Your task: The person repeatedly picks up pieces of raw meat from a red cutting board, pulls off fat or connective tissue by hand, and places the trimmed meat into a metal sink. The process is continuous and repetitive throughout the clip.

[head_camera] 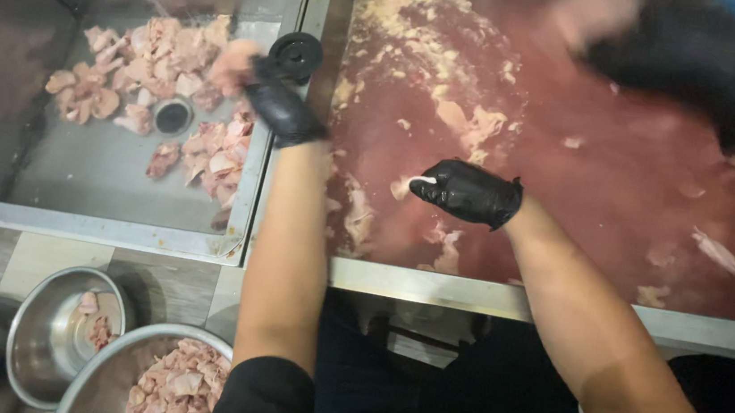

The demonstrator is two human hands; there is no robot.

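Bowls (67, 339) below; left hand (280, 108) clamps a chicken piece (230, 66) over the dry sink (101, 174), right hand (469, 192) pinches a scrap (407, 183) in the bloody water (604, 175).

nothing like that here tbh; no packages, no labels, no signs, no screens anywhere in view

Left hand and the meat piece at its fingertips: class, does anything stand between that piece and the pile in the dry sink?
Nothing visible does. The left hand holds the meat piece over the dry sink, right beside the pile. The black round stopper sits on the dividing rim, off to the side.
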